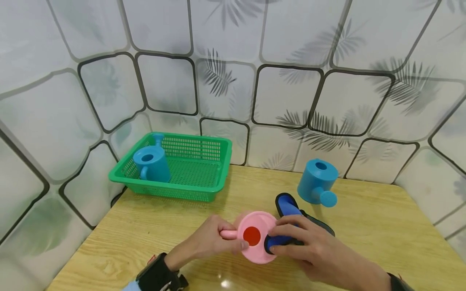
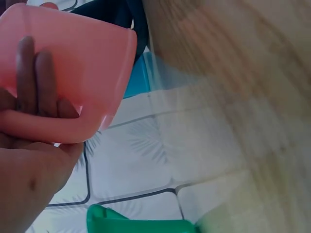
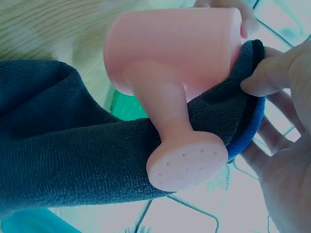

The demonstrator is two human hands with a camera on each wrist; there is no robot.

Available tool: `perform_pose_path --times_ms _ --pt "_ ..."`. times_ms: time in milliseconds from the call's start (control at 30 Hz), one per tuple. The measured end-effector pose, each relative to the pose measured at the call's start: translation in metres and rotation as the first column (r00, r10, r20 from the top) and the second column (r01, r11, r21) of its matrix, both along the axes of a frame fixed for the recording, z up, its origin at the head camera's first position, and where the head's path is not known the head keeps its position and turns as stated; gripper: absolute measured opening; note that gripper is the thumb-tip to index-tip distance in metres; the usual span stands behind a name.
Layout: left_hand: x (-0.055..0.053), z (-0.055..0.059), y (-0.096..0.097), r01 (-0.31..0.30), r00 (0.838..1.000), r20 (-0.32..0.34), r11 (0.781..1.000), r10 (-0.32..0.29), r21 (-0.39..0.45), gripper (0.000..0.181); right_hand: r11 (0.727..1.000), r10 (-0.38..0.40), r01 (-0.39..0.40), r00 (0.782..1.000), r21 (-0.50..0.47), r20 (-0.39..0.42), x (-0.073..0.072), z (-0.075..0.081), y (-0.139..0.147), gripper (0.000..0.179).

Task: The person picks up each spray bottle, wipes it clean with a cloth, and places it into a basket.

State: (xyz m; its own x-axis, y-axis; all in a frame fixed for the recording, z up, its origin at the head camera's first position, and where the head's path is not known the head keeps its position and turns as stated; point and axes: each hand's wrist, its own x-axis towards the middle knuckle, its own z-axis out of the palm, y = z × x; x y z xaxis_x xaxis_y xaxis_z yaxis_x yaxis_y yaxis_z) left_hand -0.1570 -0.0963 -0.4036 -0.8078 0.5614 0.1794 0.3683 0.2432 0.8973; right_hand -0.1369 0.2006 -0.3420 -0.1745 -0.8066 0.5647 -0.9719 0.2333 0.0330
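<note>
A pink watering can [image 1: 260, 220] is between both hands above the table. My left hand [image 1: 211, 238] grips its handle, thumb over the top near a round red opening; the left wrist view shows fingers through the handle, against the can's side [image 2: 82, 63]. My right hand [image 1: 316, 248] pinches the edge of a blue cloth [image 1: 287, 206] with dark trim against the can's top. In the right wrist view, the cloth's dark fuzzy side [image 3: 73, 165] passes behind the pink spout and its perforated rose [image 3: 187, 162].
A green plastic basket [image 1: 196, 190] stands at the back left, holding a blue watering can [image 1: 154, 167]. Another blue watering can [image 1: 316, 182] is on the wooden table [image 1: 382, 226] at the back right. A patterned wall covering [image 1: 225, 93] stands behind the table.
</note>
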Motion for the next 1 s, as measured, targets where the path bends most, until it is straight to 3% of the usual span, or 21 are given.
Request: perform_pose_path --times_ms 67,100,133,167,200,300,333,367,400,500,600,733,833,933,967,1000 --pt "0.0 0.002 0.0 0.004 0.996 -0.093 0.998 -0.009 -0.058 0.041 1.0 -0.006 0.006 1.0 -0.029 -0.006 -0.002 0.0 0.0 0.032" --pt "-0.001 0.003 0.0 0.008 0.984 -0.179 0.995 -0.026 -0.102 0.044 0.999 -0.021 0.021 1.0 -0.041 -0.003 -0.004 0.001 0.001 0.032" --pt "-0.001 0.004 0.001 0.014 0.96 -0.275 0.989 -0.055 -0.149 0.045 0.998 -0.037 0.037 0.999 -0.057 -0.002 -0.006 0.001 0.002 0.033" --pt "-0.001 0.004 0.002 0.016 0.918 -0.386 0.981 -0.09 -0.192 0.045 0.996 -0.054 0.053 0.999 -0.072 -0.007 -0.008 0.001 0.003 0.034" --pt "-0.002 0.005 0.003 0.011 0.862 -0.49 0.972 -0.128 -0.234 0.044 0.994 -0.073 0.072 0.997 -0.086 -0.007 -0.01 0.001 0.005 0.035" --pt "-0.001 0.007 0.006 -0.007 0.644 -0.726 0.948 -0.24 -0.319 0.041 0.989 -0.1 0.099 0.995 -0.114 -0.007 -0.017 0.0 0.005 0.036" --pt "-0.001 0.007 0.008 -0.006 0.585 -0.766 0.943 -0.266 -0.332 0.04 0.989 -0.092 0.091 0.996 -0.119 -0.001 -0.02 0.0 0.004 0.035" --pt "0.0 0.007 0.009 -0.003 0.542 -0.789 0.938 -0.289 -0.346 0.04 0.989 -0.096 0.097 0.995 -0.111 0.019 -0.022 0.0 0.003 0.034" --pt "0.001 0.008 0.01 0.005 0.513 -0.8 0.933 -0.312 -0.36 0.039 0.989 -0.1 0.104 0.994 -0.101 0.042 -0.024 0.0 0.001 0.033" --pt "0.003 0.007 0.015 0.019 0.447 -0.818 0.918 -0.362 -0.396 0.04 0.992 -0.096 0.101 0.992 -0.069 0.078 -0.031 0.0 -0.004 0.031" --pt "0.005 0.007 0.018 0.014 0.41 -0.827 0.909 -0.386 -0.417 0.04 0.994 -0.1 0.102 0.994 -0.044 0.047 -0.038 -0.001 -0.006 0.033" --pt "0.008 0.006 0.02 -0.019 0.38 -0.841 0.906 -0.385 -0.424 0.038 0.995 -0.094 0.093 0.995 -0.038 -0.023 -0.043 -0.003 -0.007 0.039" --pt "0.008 0.006 0.02 -0.047 0.385 -0.841 0.902 -0.379 -0.429 0.037 0.997 -0.07 0.069 0.997 -0.046 -0.038 -0.043 -0.005 -0.009 0.038" --pt "0.009 0.007 0.019 -0.07 0.414 -0.827 0.893 -0.38 -0.445 0.037 0.998 -0.05 0.048 0.998 -0.044 -0.042 -0.04 -0.007 -0.012 0.037" --pt "0.009 0.007 0.018 -0.074 0.43 -0.819 0.889 -0.38 -0.452 0.037 0.998 -0.039 0.037 0.998 -0.043 -0.044 -0.039 -0.007 -0.013 0.037" --pt "0.009 0.007 0.018 -0.084 0.431 -0.817 0.884 -0.383 -0.459 0.037 0.999 -0.035 0.033 0.999 -0.035 -0.04 -0.037 -0.007 -0.013 0.037"
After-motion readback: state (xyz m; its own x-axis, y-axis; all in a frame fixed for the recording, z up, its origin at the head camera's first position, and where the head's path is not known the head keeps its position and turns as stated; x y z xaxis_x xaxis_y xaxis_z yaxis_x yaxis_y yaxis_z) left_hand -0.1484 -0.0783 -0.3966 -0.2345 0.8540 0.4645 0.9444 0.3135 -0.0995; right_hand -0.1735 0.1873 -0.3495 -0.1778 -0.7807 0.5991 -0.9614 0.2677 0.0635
